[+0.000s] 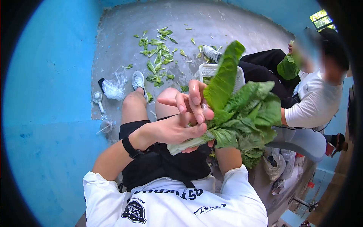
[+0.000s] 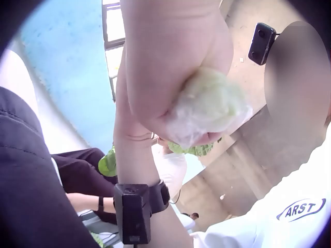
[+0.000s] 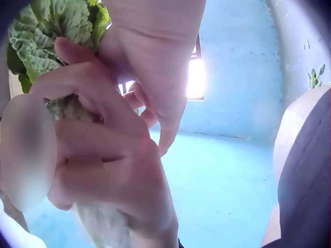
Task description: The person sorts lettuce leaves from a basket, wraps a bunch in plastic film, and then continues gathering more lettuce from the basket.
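Observation:
My left hand [image 1: 166, 130] grips the pale stalks [image 1: 179, 146] of a bunch of leafy greens [image 1: 245, 121]; its curled fingers [image 3: 93, 139] lie round them in the right wrist view. Above it my right hand [image 1: 194, 100] has bent fingers at the base of an upright leaf [image 1: 225, 72], pinching there beside a shiny, clear-looking spot; the exact contact is partly hidden. The leaves spread to the right over my right forearm. In the left wrist view the whitish stalk end [image 2: 207, 106] sticks out of my left hand [image 2: 176, 57], blurred.
Loose leaves [image 1: 160, 56] lie scattered on the grey floor [image 1: 121, 38]. A white basket [image 1: 208, 68] stands beyond the bunch. Another person [image 1: 317, 94] sits at right, holding greens. Clear plastic [image 1: 115, 89] and a small white fan [image 1: 98, 99] lie at left; bags [image 1: 278, 166] stand at lower right.

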Available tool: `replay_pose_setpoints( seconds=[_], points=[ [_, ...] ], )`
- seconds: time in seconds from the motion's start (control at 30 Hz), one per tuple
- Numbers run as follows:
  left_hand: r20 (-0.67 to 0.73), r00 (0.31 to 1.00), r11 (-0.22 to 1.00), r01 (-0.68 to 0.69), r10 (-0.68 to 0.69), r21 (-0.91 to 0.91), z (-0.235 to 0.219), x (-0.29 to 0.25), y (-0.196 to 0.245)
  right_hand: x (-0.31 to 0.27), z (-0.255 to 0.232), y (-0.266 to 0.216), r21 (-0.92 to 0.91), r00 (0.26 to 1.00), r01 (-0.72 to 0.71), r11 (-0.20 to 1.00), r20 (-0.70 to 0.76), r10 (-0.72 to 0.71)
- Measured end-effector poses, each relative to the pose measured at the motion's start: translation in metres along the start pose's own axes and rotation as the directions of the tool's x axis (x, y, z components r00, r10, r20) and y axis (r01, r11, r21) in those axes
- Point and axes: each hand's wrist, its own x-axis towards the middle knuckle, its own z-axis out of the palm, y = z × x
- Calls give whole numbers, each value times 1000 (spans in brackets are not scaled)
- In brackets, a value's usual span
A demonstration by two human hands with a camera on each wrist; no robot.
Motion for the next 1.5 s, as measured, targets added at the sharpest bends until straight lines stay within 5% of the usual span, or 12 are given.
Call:
replay_pose_setpoints(
  seconds=[0.2,0.23,0.3,0.33,0.37,0.57,0.63,0.8,1.07,1.17,1.3,1.5],
  points=[
    [103,994,956,63,-34,-288,-10,8,-23,-16,6,23,47,969,247,968,-39,-245],
    [-95,883,881,-439,460,178,-26,30,-64,-18,10,27,33,953,296,955,-85,-292],
    [-20,516,410,-656,856,634,-25,30,-66,-15,11,16,78,988,132,988,-94,-125],
    [-153,857,866,-466,493,179,-2,10,-25,-12,11,10,77,988,132,988,-93,-125],
    [-21,1000,948,-21,15,-317,10,-1,-3,-8,9,3,52,999,-12,999,-38,14],
    [-128,992,977,-45,19,-208,11,-9,-10,-12,27,4,-67,993,-87,994,-82,81],
    [-267,964,987,-39,-4,-153,5,-10,-8,-30,29,-16,-148,667,-433,889,-716,206],
    [-362,869,938,-341,338,57,-10,-17,-3,-88,42,-18,-374,407,-760,531,-912,-60],
    [-569,596,779,-161,567,607,-10,5,1,-7,91,10,-595,436,-734,327,-783,-444],
    [-311,357,341,-20,880,940,-26,13,-13,1,66,13,-626,439,-731,272,-736,-516],
    [-402,410,441,0,818,897,-12,8,0,6,58,9,-654,437,-642,401,-741,-510],
    [-435,363,450,45,824,892,-27,7,-8,9,60,11,-739,618,-661,131,-635,-464]
  ],
)
